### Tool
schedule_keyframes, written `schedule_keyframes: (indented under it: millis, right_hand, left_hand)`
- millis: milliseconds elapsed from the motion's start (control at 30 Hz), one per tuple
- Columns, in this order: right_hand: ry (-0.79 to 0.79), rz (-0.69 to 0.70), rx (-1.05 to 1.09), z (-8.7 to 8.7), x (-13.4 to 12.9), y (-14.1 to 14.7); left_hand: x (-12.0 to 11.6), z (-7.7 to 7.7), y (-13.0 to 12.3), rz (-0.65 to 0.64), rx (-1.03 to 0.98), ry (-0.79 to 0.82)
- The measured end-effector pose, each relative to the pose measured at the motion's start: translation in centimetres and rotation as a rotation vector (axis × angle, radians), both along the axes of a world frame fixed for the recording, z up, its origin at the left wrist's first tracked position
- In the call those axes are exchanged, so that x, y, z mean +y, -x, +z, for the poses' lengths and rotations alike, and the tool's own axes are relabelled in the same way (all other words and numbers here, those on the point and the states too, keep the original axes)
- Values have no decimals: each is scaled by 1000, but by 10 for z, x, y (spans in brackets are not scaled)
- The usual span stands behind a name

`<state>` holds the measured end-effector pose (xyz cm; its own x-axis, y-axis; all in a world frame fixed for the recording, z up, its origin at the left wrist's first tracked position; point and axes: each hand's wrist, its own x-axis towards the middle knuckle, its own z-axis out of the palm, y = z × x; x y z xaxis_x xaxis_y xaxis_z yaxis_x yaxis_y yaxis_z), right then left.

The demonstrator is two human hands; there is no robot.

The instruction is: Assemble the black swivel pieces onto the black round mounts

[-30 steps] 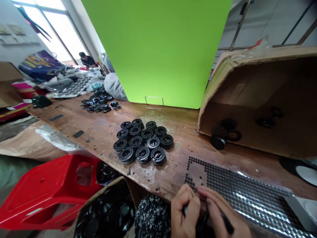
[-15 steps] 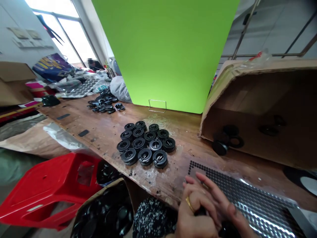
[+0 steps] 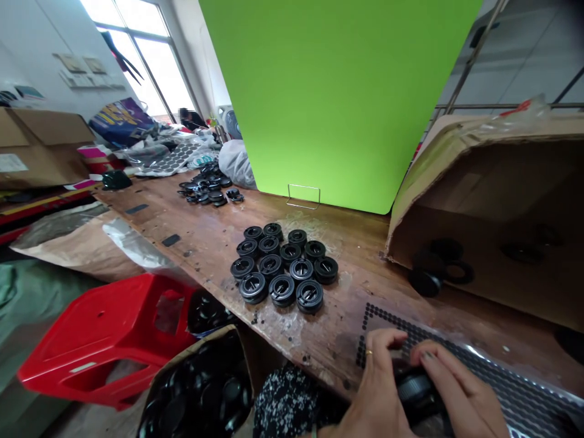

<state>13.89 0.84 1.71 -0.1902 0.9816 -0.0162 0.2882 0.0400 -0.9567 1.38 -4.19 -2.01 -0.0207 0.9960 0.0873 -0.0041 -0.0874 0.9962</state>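
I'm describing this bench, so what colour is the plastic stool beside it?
The plastic stool is red, clearest in the head view.

left hand (image 3: 378,392): fingers bent | right hand (image 3: 469,392): fingers curved | hands facing

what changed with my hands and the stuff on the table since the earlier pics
The left hand and right hand, bunched together before, have opened apart around a black round part, now plainly seen between them. The view has turned left, so everything slid right in the picture. The grouped black discs and green board stayed put.
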Motion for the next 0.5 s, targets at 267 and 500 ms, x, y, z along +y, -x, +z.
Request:
schedule_keyframes:
  millis: [267, 500]
  right_hand:
    - [-47, -180, -77, 5, 10, 1]
    - [-298, -163, -204, -3, -6, 16]
  left_hand:
    - [2, 26, 17, 31, 70, 57]
    - [-6, 14, 22, 16, -1, 32]
